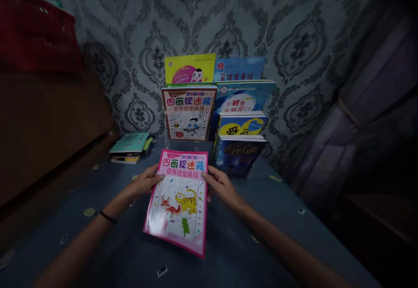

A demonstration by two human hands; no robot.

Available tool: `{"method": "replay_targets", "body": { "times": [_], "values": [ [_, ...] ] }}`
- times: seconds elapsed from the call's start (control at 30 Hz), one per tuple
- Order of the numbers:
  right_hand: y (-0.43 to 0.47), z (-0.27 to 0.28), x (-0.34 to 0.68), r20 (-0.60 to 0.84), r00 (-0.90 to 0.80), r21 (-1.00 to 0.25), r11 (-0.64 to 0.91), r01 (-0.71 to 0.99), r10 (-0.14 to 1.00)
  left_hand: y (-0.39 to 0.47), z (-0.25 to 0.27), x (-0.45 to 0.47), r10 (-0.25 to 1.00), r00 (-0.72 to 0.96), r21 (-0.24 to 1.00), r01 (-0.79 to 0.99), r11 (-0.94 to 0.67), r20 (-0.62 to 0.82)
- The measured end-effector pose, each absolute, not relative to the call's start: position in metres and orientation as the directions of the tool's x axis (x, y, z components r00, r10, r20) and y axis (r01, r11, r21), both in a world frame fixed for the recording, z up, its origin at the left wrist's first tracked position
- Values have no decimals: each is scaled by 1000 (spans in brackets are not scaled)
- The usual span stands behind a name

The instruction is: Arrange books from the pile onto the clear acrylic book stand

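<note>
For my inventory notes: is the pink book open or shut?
Shut: the pink book shows only its front cover, between left hand and right hand.

Closed pink picture book [178, 203], glossy cat-and-fox cover uppermost, slightly aslant, at lower centre.

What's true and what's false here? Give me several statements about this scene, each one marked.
1. The left hand and right hand both hold the pink book. True.
2. The dark band is on the right arm. False: the dark band is on the left arm.
3. The yellow book stands behind the brown-bordered book. True.
4. The book stack lies right of the brown-bordered book. False: the book stack lies to its left.
5. A yellow striped animal is on the pink book's cover. True.
</note>
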State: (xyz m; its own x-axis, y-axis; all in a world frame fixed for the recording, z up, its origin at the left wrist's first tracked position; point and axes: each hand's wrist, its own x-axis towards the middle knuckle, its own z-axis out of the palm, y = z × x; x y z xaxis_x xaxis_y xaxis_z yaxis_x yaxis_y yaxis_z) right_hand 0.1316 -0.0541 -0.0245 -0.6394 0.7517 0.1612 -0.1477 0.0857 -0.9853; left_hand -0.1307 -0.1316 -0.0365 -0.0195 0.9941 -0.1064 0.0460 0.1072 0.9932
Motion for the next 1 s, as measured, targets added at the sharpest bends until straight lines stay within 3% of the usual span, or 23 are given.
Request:
{"method": "replay_targets", "body": {
  "times": [0.17,0.3,0.37,0.47,0.57,0.7,0.83,1.0],
  "values": [
    [-98,-66,123,-70,-733,-934,-302,-190,677,-127,-39,-161,969,106,946,262,189,-223],
    [-114,-95,121,-189,-764,-880,-451,-147,617,-123,-43,-172,932,180,835,520,181,-314],
    [-111,-103,121,-202,-736,-875,-456,-161,646,-124,-44,-168,963,135,752,653,92,-234],
    [-102,-109,123,-220,-693,-879,-448,-165,687,-134,-48,-146,999,51,511,859,-40,-7],
    [-97,-110,125,-234,-690,-869,-466,-168,685,-153,-55,-108,982,110,355,921,-159,154],
    [-96,-109,126,-221,-704,-861,-474,-185,676,-179,-67,-57,956,247,358,888,-288,157],
    [-96,-111,128,-182,-696,-874,-439,-210,694,-186,-76,-38,968,178,311,923,-227,178],
    [-91,-116,134,-129,-701,-909,-365,-199,701,-184,-74,-46,974,177,375,901,-217,138]
  ]
}}
